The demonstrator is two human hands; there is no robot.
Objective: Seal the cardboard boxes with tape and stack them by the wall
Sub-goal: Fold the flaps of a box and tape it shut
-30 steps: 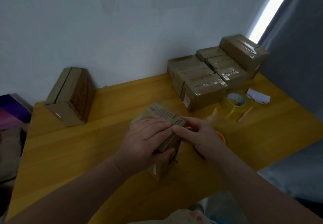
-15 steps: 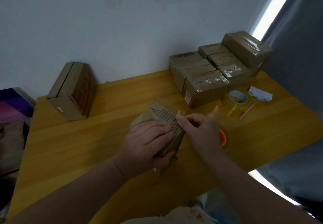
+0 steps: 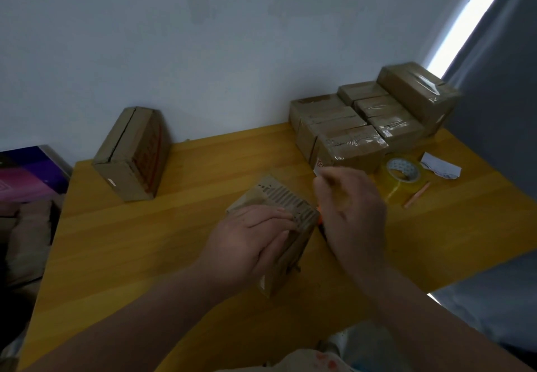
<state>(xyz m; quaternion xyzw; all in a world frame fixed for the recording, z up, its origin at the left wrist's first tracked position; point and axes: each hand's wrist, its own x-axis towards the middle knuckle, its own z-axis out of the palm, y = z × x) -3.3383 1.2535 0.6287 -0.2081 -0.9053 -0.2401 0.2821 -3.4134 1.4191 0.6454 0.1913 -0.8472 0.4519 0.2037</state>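
Centrally, left hand (image 3: pixel 255 241) presses flat on a small brown cardboard box (image 3: pixel 279 197); right hand (image 3: pixel 351 206) blurred, grip untellable. Upper right, taped brown boxes (image 3: pixel 348 142) and clear tape roll (image 3: pixel 404 171) crowd the yellow wooden worktop (image 3: pixel 145 241)

The right hand (image 3: pixel 351 206) has lifted off the small box (image 3: pixel 286 197), up and rightward (it is blurred).

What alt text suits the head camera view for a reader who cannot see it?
A person's left hand presses flat on a small brown cardboard box on a yellow wooden table, while the blurred right hand hovers beside it. Taped brown cardboard boxes sit by the white wall, back right, near a clear tape roll.
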